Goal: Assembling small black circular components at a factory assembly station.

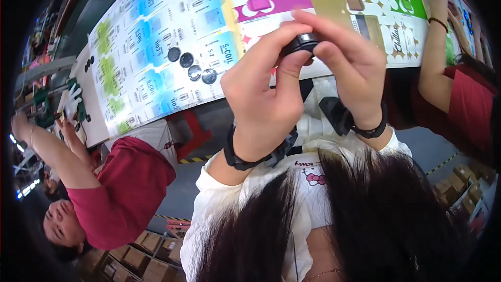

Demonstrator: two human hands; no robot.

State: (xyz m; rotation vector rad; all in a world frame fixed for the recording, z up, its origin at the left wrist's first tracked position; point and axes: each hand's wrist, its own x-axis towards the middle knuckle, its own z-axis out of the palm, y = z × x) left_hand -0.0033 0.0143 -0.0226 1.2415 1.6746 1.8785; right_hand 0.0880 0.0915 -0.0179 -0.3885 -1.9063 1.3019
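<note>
Two hands raised above the worktop (156,36), both pinching one small black round part (301,43). Left hand (263,94): thumb and forefinger closed on its left edge. Right hand (350,65): fingertips curled over its top and right side. Best done with wrists steady and pinch light. Four dark discs (192,65) lie on printed sheets at left.

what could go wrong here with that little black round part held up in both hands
The small black round part is pinched only at the fingertips of the left hand and right hand, above the table's edge; a slip could send it off the table. Four loose black discs lie close by on the printed sheet, so an elbow or sleeve might scatter them. A co-worker's arm rests close on the right; a bump is possible.
</note>
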